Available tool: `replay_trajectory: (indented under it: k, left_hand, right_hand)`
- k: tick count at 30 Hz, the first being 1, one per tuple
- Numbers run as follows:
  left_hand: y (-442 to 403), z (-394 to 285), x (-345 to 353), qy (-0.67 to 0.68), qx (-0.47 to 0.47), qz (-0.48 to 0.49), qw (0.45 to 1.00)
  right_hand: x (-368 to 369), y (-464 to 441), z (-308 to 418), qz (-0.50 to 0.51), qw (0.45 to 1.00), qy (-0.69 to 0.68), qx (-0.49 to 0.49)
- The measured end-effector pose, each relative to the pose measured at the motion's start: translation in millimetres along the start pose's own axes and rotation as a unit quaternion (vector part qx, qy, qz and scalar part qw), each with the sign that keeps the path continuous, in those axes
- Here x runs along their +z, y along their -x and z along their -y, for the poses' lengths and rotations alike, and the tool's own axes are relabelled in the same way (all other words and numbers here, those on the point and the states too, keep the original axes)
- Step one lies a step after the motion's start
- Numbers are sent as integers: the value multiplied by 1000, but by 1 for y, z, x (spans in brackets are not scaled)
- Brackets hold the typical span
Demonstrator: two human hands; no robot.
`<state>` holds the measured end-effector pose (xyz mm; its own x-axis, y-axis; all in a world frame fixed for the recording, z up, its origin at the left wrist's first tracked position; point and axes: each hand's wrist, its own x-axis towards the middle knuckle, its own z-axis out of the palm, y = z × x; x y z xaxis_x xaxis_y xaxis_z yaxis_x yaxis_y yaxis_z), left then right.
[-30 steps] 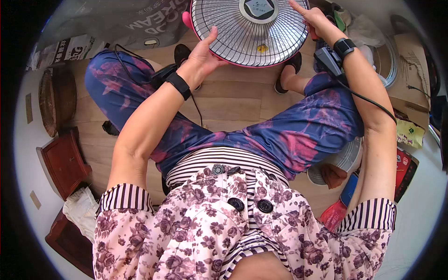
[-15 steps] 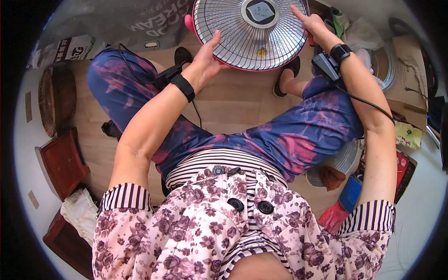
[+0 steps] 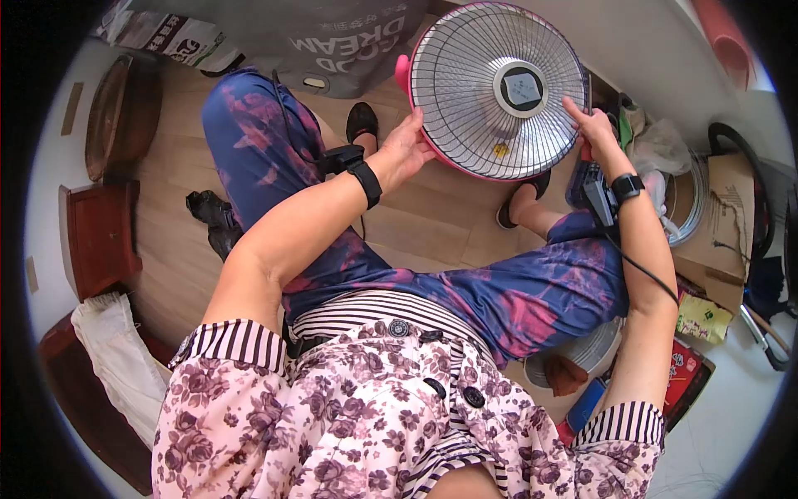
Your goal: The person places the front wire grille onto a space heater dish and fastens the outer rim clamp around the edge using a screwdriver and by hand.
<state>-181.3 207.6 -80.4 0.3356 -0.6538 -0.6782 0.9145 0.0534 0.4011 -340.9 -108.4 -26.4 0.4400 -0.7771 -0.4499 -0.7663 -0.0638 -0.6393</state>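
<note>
A round dish heater (image 3: 465, 91) with a pink rim, a black wire grille and a silvery reflector is held up in front of me, above the floor between my feet. My left hand (image 3: 406, 151) grips its lower left rim, thumb on the front edge and fingers behind. On the right rim, my right hand (image 3: 592, 129) holds on with its thumb over the grille; its other fingers are mostly hidden. A label sits on the round centre cap (image 3: 522, 88), and a small yellow sticker (image 3: 501, 150) shows low on the reflector.
A large grey bag (image 3: 349, 50) stands at the back left. Wooden furniture (image 3: 100, 237) and a white cloth (image 3: 120, 349) line the left side. At the right are a cardboard box (image 3: 721, 216), a wire coil (image 3: 692, 204) and plastic bags (image 3: 661, 150). A bucket (image 3: 611, 345) stands by my right leg.
In the view, the heater and both hands now sit lower and further right, so the whole grille shows. Both hands keep their hold on the rim.
</note>
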Motion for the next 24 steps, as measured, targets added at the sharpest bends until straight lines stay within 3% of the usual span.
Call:
replay_trajectory:
  k: [6,9,12,13,16,20,22,24]
  left_hand:
    - [-11,2,-14,-16,-2,30,999]
    - [-5,5,-4,50,-34,55,997]
    - [-8,8,4,-84,15,116,990]
    - [-6,6,8,-107,-10,65,992]
    - [-6,10,14,-183,11,49,982]
    - [-20,24,13,-176,38,-32,983]
    - [-11,28,17,-183,61,-71,979]
    - [-10,29,23,-174,75,-47,981]
  right_hand:
    - [7,10,5,-37,998,44,-23]
    - [2,8,-8,-44,996,74,-35]
    - [9,11,1,-65,993,86,-56]
    - [6,17,9,-44,994,96,-27]
    - [9,10,2,-61,993,98,-24]
    - [14,8,-3,-114,986,99,-70]
    - [12,12,1,-90,989,102,-51]
    - [8,19,7,-77,992,96,-33]
